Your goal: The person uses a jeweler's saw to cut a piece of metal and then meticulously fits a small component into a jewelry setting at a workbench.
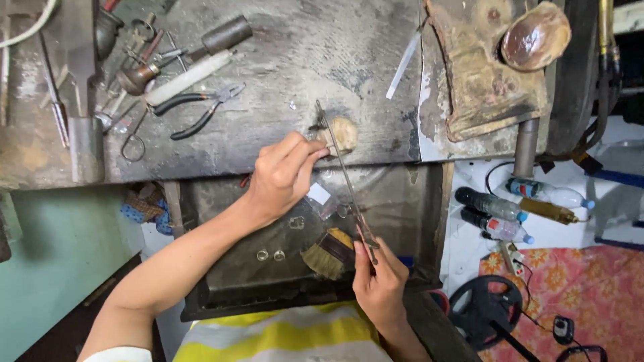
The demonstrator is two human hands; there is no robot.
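At the counter's [282, 60] front edge, the left hand [282, 177] pinches a small workpiece while the right hand [379, 281] grips a thin file [343, 175] laid across it; filing looks midway.

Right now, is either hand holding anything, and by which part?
The right hand pinches the near end of a thin metal file. The left hand presses a small piece, too small to identify, at the wooden bench pin.

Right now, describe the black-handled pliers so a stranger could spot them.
Start at the worn grey workbench, upper left, among scattered tools. The black-handled pliers lie just below a long white handle. Alone there, they have two curved black grips, spread apart.
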